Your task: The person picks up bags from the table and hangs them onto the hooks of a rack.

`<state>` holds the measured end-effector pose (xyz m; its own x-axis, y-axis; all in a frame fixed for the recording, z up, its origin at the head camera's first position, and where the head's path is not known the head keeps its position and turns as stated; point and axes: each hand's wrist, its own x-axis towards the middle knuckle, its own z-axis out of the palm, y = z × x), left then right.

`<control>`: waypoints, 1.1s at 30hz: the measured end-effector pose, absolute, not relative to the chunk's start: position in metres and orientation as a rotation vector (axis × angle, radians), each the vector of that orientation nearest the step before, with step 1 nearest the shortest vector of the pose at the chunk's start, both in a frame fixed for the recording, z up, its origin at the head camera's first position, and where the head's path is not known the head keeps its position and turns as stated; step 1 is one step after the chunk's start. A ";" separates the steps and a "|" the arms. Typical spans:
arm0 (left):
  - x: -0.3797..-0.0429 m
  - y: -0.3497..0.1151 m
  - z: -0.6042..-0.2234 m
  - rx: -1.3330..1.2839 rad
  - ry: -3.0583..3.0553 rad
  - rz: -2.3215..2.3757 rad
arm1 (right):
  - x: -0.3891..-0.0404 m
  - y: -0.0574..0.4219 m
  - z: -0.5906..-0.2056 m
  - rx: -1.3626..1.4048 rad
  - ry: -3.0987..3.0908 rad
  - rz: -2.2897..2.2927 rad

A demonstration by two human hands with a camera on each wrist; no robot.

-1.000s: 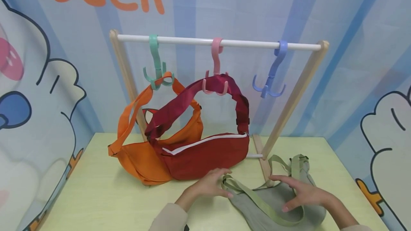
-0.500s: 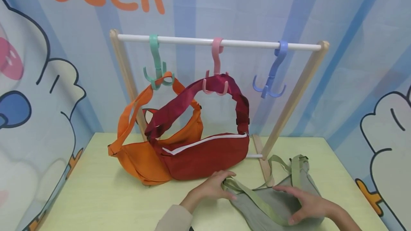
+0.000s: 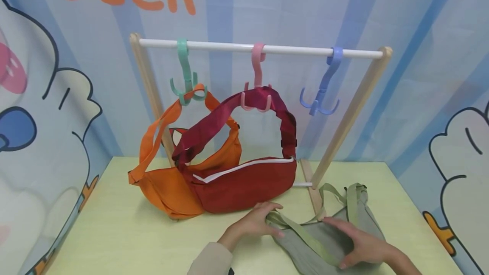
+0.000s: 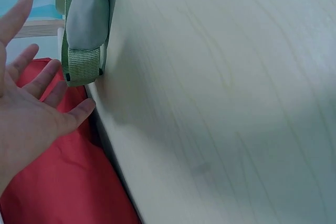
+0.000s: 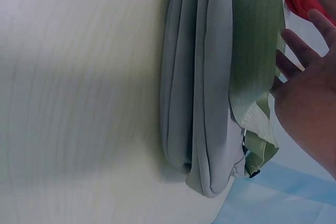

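Note:
A grey-green waist bag (image 3: 332, 234) with a green strap (image 3: 305, 237) lies on the table at the front right. At its left end is my left hand (image 3: 254, 222), thumb and fingers spread around the buckle end of the strap; the left wrist view shows those fingers (image 4: 42, 80) stretched out beside the bag's end (image 4: 89, 14). My right hand (image 3: 363, 245) is over the bag's right part, thumb apart from the fingers. From the right wrist, its fingers (image 5: 299, 48) look straight, right at the strap's edge, with the grey body (image 5: 210, 77) beyond.
Behind stands a rack with a white bar (image 3: 221, 47) and wooden legs (image 3: 351, 118). An orange bag (image 3: 170, 190) hangs from a green hook (image 3: 187, 71), and a red bag (image 3: 248, 186) from a pink hook (image 3: 257, 67). The blue hook (image 3: 324, 82) bears nothing.
My left hand has shifted slightly right, closer to the bag's left end. The right hand has come slightly nearer the front over the bag. The bag lies about where it was.

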<state>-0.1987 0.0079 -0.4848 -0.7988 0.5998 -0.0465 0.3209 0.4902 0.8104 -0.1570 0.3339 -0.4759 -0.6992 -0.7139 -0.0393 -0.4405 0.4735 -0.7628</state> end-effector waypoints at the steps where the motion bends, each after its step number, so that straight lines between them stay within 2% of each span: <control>1: -0.199 0.008 -0.485 0.771 2.414 1.212 | -0.157 0.332 -0.477 -0.974 2.390 -1.076; 16: -0.202 0.010 -0.489 0.743 2.438 1.215 | -0.173 0.296 -0.483 -1.006 2.513 -0.995; 33: -0.206 0.023 -0.502 0.795 2.509 1.186 | -0.172 0.293 -0.491 -0.939 2.579 -0.983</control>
